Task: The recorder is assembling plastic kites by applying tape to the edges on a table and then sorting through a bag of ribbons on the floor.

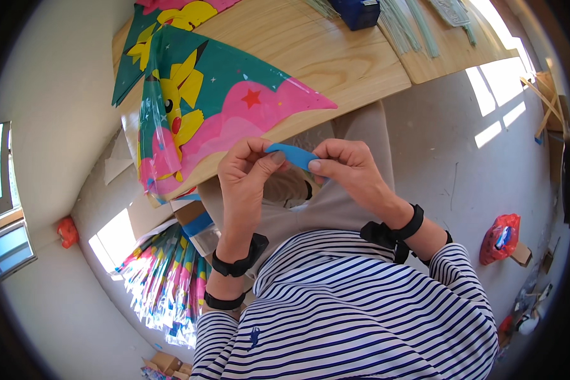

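Note:
Between my two hands, over my lap, is a small flat blue piece (292, 154) with a rounded, elongated shape; its exact kind I cannot make out. My left hand (250, 166) pinches its left end between thumb and fingers. At its right end, my right hand (348, 168) grips it the same way. On the table just beyond my left hand lies a kite-like sheet (234, 107) in green and pink, printed with a yellow cartoon figure and a red star. Part of it droops over the table's near edge.
The wooden table (354, 82) carries another printed sheet (183, 16), a dark blue box (359, 12) and bundles of thin pale rods (402, 28). Beside me at the left hangs a fan of bagged colourful sheets (168, 278). A red plastic bag (500, 237) rests on the floor at right.

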### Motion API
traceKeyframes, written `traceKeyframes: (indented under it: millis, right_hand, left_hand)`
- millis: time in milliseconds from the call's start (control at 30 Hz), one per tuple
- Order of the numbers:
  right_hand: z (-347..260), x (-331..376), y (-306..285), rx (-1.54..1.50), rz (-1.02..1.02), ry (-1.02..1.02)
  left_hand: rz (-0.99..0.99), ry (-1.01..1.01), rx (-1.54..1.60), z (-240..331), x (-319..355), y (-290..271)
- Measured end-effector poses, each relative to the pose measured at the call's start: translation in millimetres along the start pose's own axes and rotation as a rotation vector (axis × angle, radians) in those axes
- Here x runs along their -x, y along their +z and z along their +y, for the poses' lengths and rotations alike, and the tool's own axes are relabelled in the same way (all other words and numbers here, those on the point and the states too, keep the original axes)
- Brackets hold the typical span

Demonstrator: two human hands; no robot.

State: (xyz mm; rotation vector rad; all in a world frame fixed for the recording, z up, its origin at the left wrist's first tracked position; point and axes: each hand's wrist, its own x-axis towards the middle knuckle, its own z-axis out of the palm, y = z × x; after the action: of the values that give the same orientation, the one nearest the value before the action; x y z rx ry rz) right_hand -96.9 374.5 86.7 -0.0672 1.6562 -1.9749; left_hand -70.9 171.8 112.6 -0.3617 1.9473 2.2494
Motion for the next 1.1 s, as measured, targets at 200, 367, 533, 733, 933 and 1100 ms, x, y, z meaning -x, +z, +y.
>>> traceKeyframes:
  millis: [200, 367, 533, 733, 933, 1100]
  right_hand:
    - [8.3, -3.9, -7.1, 0.658, 0.285, -0.565]
    - [7.2, -11.2, -10.2, 0.741, 0.392, -0.762]
    - [6.9, -8.8, -10.5, 0.733, 0.355, -0.676]
    - [32.3, -7.1, -11.4, 0.474, 0.278, -0.232]
    - [65.1, -30.7, -28.8, 0.063, 0.283, 0.252]
    - [80.3, -38.5, -37.6, -0.002, 0.283, 0.304]
  left_hand:
    - [-0.084, 0.534, -0.592, 10.9, 6.5, 12.6]
    - [-0.080, 0.786, -0.693, 9.7, 8.4, 16.9]
    - [-0.050, 0.791, -0.687, 6.0, 6.0, 11.3]
    - [0.149, 0.280, -0.485, -20.9, -11.8, 7.9]
    - [0.101, 0.509, -0.906, -50.6, -20.3, 9.8]
    - [-0.055, 0.527, -1.040, -66.6, -25.4, 24.5]
